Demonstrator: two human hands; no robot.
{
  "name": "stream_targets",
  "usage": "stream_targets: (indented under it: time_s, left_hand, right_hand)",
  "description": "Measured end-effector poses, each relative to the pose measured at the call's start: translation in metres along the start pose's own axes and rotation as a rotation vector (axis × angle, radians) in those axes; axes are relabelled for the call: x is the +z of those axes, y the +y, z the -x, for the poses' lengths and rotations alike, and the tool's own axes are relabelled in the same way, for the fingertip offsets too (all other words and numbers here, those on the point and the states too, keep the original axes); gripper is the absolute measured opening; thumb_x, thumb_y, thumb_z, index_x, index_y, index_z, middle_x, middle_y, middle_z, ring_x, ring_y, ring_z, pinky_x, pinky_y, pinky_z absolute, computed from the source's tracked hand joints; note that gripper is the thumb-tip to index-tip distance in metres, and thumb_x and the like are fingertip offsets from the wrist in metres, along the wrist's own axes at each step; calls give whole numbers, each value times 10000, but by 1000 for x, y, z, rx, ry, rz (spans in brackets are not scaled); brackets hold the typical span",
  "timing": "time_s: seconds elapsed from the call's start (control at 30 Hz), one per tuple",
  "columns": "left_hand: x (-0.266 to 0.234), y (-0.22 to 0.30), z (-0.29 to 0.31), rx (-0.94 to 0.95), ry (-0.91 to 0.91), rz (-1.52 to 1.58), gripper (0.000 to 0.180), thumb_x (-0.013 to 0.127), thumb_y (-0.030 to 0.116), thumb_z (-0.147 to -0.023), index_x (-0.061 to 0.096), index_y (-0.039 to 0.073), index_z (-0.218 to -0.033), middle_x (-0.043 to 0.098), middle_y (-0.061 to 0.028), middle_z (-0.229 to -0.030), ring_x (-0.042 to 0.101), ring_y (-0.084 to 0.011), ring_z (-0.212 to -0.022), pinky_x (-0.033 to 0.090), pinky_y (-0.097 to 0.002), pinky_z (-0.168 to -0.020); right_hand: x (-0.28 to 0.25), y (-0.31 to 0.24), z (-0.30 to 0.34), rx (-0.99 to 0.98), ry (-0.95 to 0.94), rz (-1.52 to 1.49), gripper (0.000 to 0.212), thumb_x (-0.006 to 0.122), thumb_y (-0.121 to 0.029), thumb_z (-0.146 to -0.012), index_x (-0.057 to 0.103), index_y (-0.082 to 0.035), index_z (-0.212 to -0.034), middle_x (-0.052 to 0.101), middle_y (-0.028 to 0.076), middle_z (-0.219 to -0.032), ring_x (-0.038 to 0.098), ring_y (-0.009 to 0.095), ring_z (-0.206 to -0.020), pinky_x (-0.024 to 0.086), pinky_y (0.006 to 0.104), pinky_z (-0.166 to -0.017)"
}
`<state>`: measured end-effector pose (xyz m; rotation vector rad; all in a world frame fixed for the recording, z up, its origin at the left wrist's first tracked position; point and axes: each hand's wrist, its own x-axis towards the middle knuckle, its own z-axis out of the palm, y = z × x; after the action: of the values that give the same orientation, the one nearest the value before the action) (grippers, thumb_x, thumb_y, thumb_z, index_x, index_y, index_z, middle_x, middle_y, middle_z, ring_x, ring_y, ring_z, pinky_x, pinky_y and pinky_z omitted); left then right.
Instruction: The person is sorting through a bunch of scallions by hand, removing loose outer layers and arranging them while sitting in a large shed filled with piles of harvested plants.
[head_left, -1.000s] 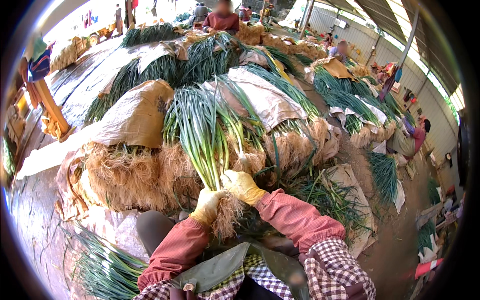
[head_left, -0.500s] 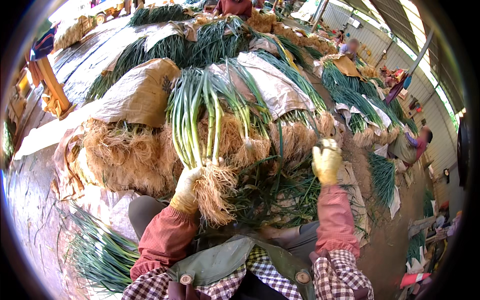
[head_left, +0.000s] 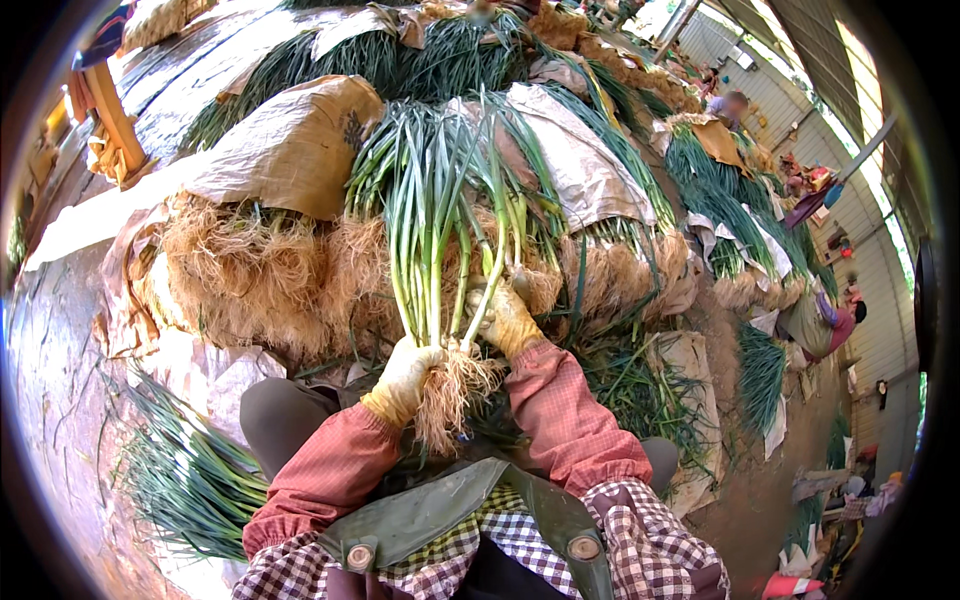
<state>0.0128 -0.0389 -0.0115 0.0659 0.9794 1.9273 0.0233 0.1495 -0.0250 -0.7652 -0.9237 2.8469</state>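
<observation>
A bunch of spring onions (head_left: 428, 270) stands upright before me, its green leaves fanned out at the top and its pale roots (head_left: 452, 392) hanging below. My left hand (head_left: 405, 378), in a yellowish-white glove, is closed round the bunch's white lower stems, just above the roots. To its right my right hand (head_left: 508, 318), gloved the same way, has its fingers closed on a spring onion stalk (head_left: 492, 285) at the bunch's right side. Its fingertips are partly hidden behind that stalk.
Behind the bunch lies a long heap of spring onions with matted roots (head_left: 240, 270), partly under a tan sack (head_left: 290, 145) and a whitish sack (head_left: 580, 160). Loose spring onions (head_left: 190, 460) lie at lower left. Leaf scraps (head_left: 640, 395) litter the ground at right. A person (head_left: 825, 325) sits farther right.
My right hand has come in leftward from the right and closed on a stalk at the bunch. The left hand, still round the stems, has shifted slightly right in view.
</observation>
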Motion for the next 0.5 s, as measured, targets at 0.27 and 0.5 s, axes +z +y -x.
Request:
stream_targets:
  time_s: [0.27,0.5]
  left_hand:
    - [14,5,6,29,-95,148,317,486,-99,-631,492,-110,-947,587,-181,-828,619,-258,-748,545,-323,-689]
    - [8,-12,-2,6,-45,50,301,511,-100,-630,552,-81,-927,622,-150,-807,622,-218,-701,520,-285,-638]
  right_hand:
    - [14,6,-3,-52,-49,-117,239,503,-275,-902,549,-48,-961,598,48,-698,586,162,-592,534,309,-528]
    - [-17,24,-9,84,-106,-54,261,453,-268,-920,548,-55,-1036,636,68,-828,631,192,-702,548,330,-591]
